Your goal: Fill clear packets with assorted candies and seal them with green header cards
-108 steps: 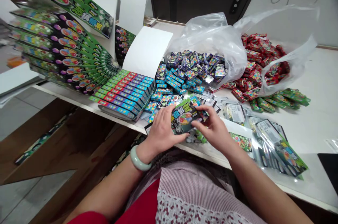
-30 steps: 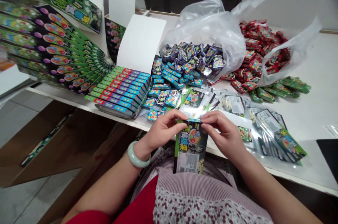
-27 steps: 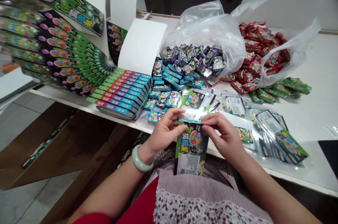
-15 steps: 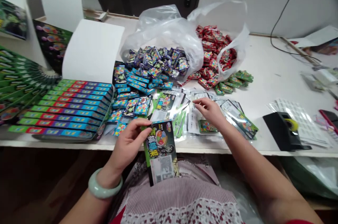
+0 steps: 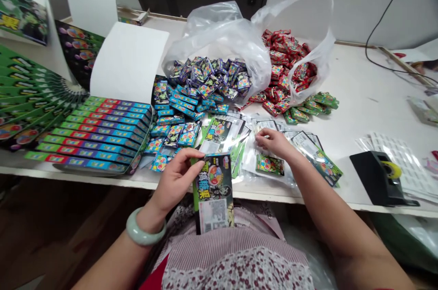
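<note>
My left hand (image 5: 179,178) pinches the top edge of a printed candy packet (image 5: 214,189), which hangs upright over my lap at the table's front edge. The packet is black and green, with colourful lettering and a whitish panel low down. My right hand (image 5: 275,142) lies over clear plastic bags (image 5: 251,157) on the table, fingers curled together; what they hold, if anything, is hidden. Below it sits a small green candy box (image 5: 270,163). More printed packets (image 5: 219,130) lie behind my left hand, and others (image 5: 318,157) are right of my right hand.
Small blue boxes (image 5: 183,103) lie near a bag of purple ones (image 5: 205,75). Behind are red boxes (image 5: 284,48) in a plastic bag, with green boxes (image 5: 316,105) in front. An open display carton (image 5: 85,135) stands left; a black tape dispenser (image 5: 372,178) sits right.
My right hand has drawn slightly nearer, its fingers curling in over the clear bags. My left hand still holds the packet. The whole view has shifted a little.
</note>
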The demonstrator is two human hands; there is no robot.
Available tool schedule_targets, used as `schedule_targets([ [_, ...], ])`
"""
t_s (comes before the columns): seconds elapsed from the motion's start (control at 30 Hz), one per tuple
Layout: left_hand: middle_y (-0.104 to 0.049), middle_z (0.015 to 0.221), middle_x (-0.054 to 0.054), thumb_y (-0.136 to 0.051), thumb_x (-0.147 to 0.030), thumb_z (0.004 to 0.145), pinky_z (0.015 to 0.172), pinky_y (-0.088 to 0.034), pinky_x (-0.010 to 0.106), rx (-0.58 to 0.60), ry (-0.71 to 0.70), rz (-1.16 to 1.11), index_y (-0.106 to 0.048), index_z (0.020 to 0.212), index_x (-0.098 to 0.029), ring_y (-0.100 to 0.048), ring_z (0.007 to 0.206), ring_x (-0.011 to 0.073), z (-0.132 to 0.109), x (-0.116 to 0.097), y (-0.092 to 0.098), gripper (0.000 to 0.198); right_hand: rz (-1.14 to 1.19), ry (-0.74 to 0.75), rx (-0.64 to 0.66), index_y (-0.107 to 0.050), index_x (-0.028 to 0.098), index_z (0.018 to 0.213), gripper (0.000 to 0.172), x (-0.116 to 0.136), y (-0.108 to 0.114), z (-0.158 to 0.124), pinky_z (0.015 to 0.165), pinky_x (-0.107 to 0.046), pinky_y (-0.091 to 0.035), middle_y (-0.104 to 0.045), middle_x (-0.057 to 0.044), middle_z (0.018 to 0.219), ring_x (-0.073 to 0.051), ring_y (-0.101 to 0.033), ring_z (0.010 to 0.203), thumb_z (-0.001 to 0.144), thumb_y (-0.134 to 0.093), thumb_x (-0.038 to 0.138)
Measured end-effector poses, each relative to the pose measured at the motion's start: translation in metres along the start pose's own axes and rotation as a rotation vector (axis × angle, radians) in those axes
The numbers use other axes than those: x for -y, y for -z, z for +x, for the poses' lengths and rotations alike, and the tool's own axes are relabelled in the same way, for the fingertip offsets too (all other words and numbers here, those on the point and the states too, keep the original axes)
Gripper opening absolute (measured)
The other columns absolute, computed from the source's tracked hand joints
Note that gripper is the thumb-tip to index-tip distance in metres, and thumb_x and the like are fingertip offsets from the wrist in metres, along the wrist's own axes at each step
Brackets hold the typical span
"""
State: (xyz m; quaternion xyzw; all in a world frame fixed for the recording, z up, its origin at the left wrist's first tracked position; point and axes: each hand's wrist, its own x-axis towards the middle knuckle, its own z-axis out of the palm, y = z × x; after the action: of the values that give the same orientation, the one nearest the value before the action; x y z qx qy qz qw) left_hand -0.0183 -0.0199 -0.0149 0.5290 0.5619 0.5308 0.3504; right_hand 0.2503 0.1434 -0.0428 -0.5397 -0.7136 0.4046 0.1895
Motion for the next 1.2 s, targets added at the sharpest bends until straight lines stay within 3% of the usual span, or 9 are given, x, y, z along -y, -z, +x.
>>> schedule_targets([
  [0.1,-0.061,0.087,0.001,-0.065,-0.026,0.082,0.07,-0.047,0.024,-0.019,-0.013,-0.028,-0.061,0.089,-0.021,-0.058,0.08,0.0142,0.003,-0.001,-0.007,0.01,0.125,0.002,0.038,-0.059,0.019,0.075,0.025,0.015,0.009,-0.011,0.065,-0.03,-0.05,-0.064,-0.003,0.071,-0.015,-0.061,0.066,0.081,-0.058,0.043],
  [0.2,-0.059,0.082,0.0,-0.067,-0.023,0.08,0.07,-0.045,0.026,-0.026,-0.032,-0.032,-0.059,0.085,-0.021,-0.056,0.078,0.014,0.004,-0.004,-0.014,0.009,0.3,0.142,0.172,-0.061,0.02,0.074,0.027,0.056,0.008,-0.029,0.071,-0.031,-0.05,-0.065,-0.003,0.079,-0.015,-0.06,0.074,0.078,-0.065,0.046],
  [0.3,-0.058,0.08,0.0,-0.063,-0.024,0.082,0.069,-0.044,0.027,0.027,-0.024,-0.039,-0.059,0.086,-0.021,-0.054,0.076,0.0145,0.004,-0.008,-0.017,0.006,0.326,0.276,0.323,-0.063,0.021,0.071,0.022,0.1,-0.005,-0.044,0.073,-0.032,-0.05,-0.066,-0.003,0.083,-0.016,-0.06,0.076,0.079,-0.066,0.041],
  [0.4,-0.057,0.08,0.001,-0.059,-0.025,0.086,0.07,-0.043,0.028,0.063,-0.032,-0.053,-0.058,0.086,-0.021,-0.053,0.076,0.0147,0.002,-0.013,-0.015,0.004,0.263,0.286,0.383,-0.063,0.022,0.067,0.019,0.124,-0.021,-0.046,0.063,-0.031,-0.049,-0.065,-0.002,0.074,-0.015,-0.059,0.066,0.078,-0.067,0.037],
  [0.57,-0.055,0.079,0.0,-0.054,-0.026,0.089,0.068,-0.041,0.028,0.094,-0.042,-0.084,-0.057,0.083,-0.02,-0.052,0.075,0.014,0.002,-0.015,-0.011,0.009,0.292,0.161,0.491,-0.061,0.022,0.065,0.025,0.129,-0.031,-0.036,0.049,-0.027,-0.046,-0.063,0.0,0.059,-0.013,-0.057,0.053,0.075,-0.069,0.044],
  [0.8,-0.057,0.08,-0.001,-0.071,-0.027,0.079,0.071,-0.042,0.028,0.016,-0.114,-0.092,-0.058,0.084,-0.021,-0.054,0.077,0.0136,0.004,-0.007,-0.016,0.015,0.173,0.085,0.535,-0.06,0.02,0.069,0.025,0.137,-0.029,-0.035,0.054,-0.028,-0.047,-0.066,-0.003,0.063,-0.015,-0.061,0.058,0.077,-0.067,0.043],
  [1.03,-0.057,0.079,-0.001,-0.071,-0.019,0.079,0.073,-0.044,0.029,-0.031,-0.175,-0.053,-0.056,0.083,-0.02,-0.055,0.077,0.0132,0.004,-0.007,-0.018,0.015,0.133,0.051,0.512,-0.062,0.02,0.068,0.023,0.131,-0.034,-0.023,0.054,-0.026,-0.042,-0.061,-0.001,0.064,-0.013,-0.053,0.058,0.07,-0.072,0.04],
  [1.13,-0.058,0.085,0.0,-0.07,-0.019,0.079,0.076,-0.045,0.029,-0.032,-0.155,-0.059,-0.056,0.088,-0.02,-0.056,0.082,0.0138,0.001,-0.01,-0.018,0.017,0.304,-0.091,0.623,-0.062,0.019,0.075,0.024,0.127,-0.038,-0.019,0.055,-0.024,-0.042,-0.061,0.001,0.067,-0.011,-0.053,0.06,0.065,-0.077,0.036],
  [1.2,-0.059,0.093,0.002,-0.071,-0.021,0.078,0.075,-0.047,0.028,0.033,-0.06,-0.142,-0.054,0.102,-0.021,-0.057,0.086,0.0145,-0.007,-0.01,-0.018,0.029,0.436,-0.242,0.731,-0.062,0.019,0.077,0.026,0.125,-0.041,-0.021,0.056,-0.024,-0.044,-0.061,0.001,0.068,-0.011,-0.055,0.06,0.064,-0.076,0.036],
])
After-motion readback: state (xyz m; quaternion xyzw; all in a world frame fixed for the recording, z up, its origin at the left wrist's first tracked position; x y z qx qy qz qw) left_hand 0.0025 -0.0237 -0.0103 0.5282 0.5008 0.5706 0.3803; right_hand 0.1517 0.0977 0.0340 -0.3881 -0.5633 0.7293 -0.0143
